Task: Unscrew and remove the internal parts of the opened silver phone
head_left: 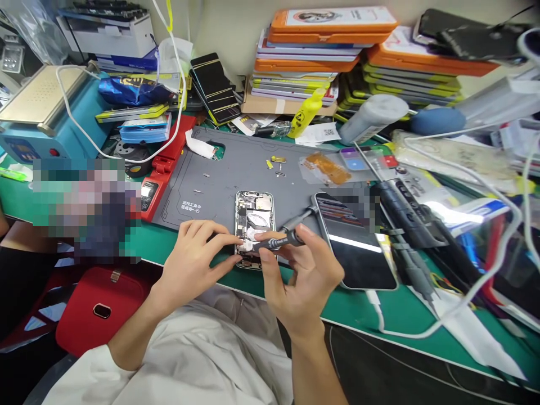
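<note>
An opened phone [255,216] with its inner parts bare lies on the grey work mat [219,185], near the bench's front edge. The thumb and index finger of my left hand [198,247] are closed at its lower left edge. My right hand [301,270] grips a dark screwdriver [280,242] between thumb and fingers, its tip end over the phone's lower part. The exact tip is blurred. Just behind that hand shows a second slim grey tool [298,219]; whether the hand touches it I cannot tell. To the right lies a phone with a dark screen [354,242].
Small loose parts [276,163] dot the mat. Stacked orange cases [333,25] stand at the back, with a yellow bottle [307,112] before them. A white cable [455,315] loops across the right side. Another person's arm [25,236] and a red stool [101,309] are at left.
</note>
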{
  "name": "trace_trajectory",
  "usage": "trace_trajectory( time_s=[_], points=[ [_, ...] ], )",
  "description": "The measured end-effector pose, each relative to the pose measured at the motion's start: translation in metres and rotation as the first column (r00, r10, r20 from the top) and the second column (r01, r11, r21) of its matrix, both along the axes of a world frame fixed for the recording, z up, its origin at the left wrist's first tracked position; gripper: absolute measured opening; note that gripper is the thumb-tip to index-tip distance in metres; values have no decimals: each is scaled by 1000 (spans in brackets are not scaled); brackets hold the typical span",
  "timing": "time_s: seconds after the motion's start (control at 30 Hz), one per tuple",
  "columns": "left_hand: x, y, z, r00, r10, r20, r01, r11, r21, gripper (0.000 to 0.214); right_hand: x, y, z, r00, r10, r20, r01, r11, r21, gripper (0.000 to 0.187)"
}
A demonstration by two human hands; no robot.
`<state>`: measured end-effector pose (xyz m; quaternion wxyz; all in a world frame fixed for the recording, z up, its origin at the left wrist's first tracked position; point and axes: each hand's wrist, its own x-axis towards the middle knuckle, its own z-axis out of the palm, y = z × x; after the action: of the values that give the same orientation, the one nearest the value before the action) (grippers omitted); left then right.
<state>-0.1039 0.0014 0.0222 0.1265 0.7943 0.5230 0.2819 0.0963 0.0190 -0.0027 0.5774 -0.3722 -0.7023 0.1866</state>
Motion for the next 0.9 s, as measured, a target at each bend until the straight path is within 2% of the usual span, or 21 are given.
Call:
trace_trajectory(
  time_s=[0.07, 0.17, 0.27, 0.33, 0.43, 0.5, 0.57, 0.63, 0.7, 0.77, 0.9],
  points=[
    [-1, 0, -1, 1000, -16, 0, 16, 1000, -7, 12, 0, 0, 3, 996, 61, -58, -61, 998, -5, 69],
    [-2, 1, -3, 999, -40, 27, 40, 999, -1, 9, -1, 1, 5, 991, 123, -57, -121, 992, 38, 73],
    [-3, 0, -3, 997, -38, 60, 37, 999, 8, 12, -2, 1, 4, 993, 116, -37, -114, 992, 59, 69],
    [-4, 0, -1, 997, -32, 71, 32, 999, 5, 13, -2, 0, 4, 998, 19, -56, -13, 995, 104, 62],
    [-5, 0, 1, 997, -21, 78, 21, 1000, -1, 15, 4, -1, 10, 953, -290, -83, 298, 948, 112, 59],
    [-7, 0, 1, 996, -12, 85, 12, 1000, 7, 14, 12, -1, 18, 874, -485, 42, 485, 874, 10, 56],
    [-8, 1, 0, 996, -10, 89, 8, 1000, 17, 14, 20, 2, 27, 788, -548, 281, 591, 801, -94, 47],
    [-10, 3, -2, 996, -7, 92, 4, 1000, 26, 14, 26, 7, 34, 700, -496, 514, 643, 750, -152, 36],
    [-11, 5, -4, 996, 4, 94, -8, 999, 39, 14, 27, 12, 37, 613, -407, 677, 670, 722, -172, 21],
    [-13, 7, -6, 996, 11, 91, -16, 998, 61, 13, 25, 17, 39, 560, -311, 768, 666, 720, -194, 9],
    [-16, 11, -8, 997, 3, 73, -11, 995, 102, 13, 15, 26, 43, 499, -250, 830, 652, 739, -170, 15]
  ],
)
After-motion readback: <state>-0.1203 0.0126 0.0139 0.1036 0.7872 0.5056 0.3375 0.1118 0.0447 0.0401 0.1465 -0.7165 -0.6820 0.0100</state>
